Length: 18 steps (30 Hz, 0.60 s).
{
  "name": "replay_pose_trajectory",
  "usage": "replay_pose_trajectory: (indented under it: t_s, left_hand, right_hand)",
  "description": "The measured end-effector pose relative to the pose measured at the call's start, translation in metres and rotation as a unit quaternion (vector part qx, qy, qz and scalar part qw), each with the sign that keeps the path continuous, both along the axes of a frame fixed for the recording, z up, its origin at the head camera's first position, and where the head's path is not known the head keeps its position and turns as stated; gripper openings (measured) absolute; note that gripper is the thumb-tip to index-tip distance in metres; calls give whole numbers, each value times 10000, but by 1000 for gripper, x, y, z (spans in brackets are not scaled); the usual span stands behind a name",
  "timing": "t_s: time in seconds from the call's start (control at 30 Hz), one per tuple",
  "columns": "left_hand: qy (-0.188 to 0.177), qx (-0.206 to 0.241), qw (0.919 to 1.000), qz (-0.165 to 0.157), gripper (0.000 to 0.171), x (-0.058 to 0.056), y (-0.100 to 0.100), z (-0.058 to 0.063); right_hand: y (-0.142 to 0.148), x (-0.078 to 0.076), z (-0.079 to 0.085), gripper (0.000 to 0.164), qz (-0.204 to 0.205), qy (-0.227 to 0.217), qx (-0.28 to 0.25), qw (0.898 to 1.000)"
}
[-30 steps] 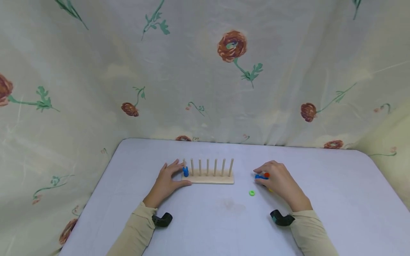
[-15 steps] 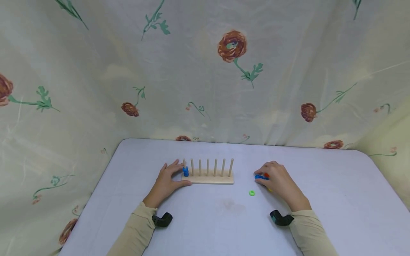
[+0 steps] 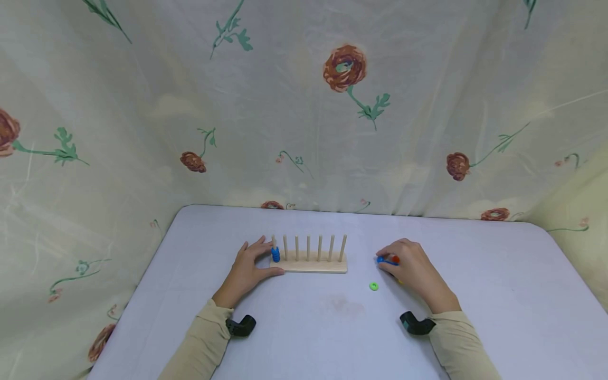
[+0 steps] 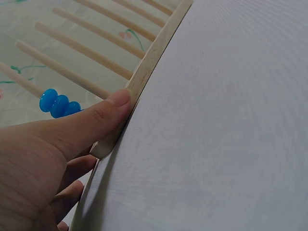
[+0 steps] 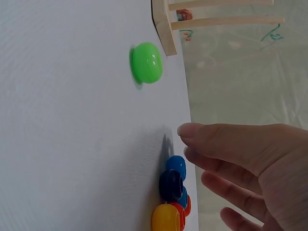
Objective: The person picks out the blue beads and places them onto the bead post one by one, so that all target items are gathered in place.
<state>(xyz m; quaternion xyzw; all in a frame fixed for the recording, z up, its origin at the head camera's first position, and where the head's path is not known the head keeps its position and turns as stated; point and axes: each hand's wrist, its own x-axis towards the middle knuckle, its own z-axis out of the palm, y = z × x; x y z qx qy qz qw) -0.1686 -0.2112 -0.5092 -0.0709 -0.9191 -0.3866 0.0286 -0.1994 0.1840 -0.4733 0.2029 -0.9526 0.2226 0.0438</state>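
Observation:
In the head view my left hand (image 3: 246, 275) grips the left end of a wooden peg rack (image 3: 311, 267). Its thumb lies along the front of the base. Several blue beads (image 4: 59, 104) are threaded on the leftmost peg. My right hand (image 3: 413, 269) hovers low over a small cluster of loose beads to the rack's right, thumb and index finger apart with nothing visible between them. A blue bead (image 5: 176, 166) sits close by the index fingertip. Beside it are a dark blue bead (image 5: 171, 186), a yellow bead (image 5: 165, 219) and red ones, partly hidden from above by the hand.
A single green bead (image 3: 373, 286) lies on the white-covered table (image 3: 323, 338), between the rack and my right hand. The rack's other pegs (image 3: 320, 248) stand bare. A flowered cloth (image 3: 266, 105) hangs behind the table.
My right hand shifts only slightly over the cluster, and the blue beads beneath its fingertips have moved a little. My left hand and the rack stay put.

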Motion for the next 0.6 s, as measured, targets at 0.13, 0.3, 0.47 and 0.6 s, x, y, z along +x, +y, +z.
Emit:
replay_pose_trajectory:
  t_s: [0.13,0.3,0.47,0.6]
  left_hand:
    - [-6,7,10000,5,72,0,0,0]
    - [3,21,10000,-16,71,-1,-1,-1]
    - [-3,31,10000,-17,71,0,-1,-1]
    - [-13,16,10000,-2,72,0,0,0]
  right_hand:
    - [-1,1,1,21,-9,50,-54,10000]
    - [-1,1,2,22,-58,-37,-71,10000]
    - [-1,1,2,22,-54,-11,-86,9999]
    - [-1,1,3,22,-38,48,-70,10000]
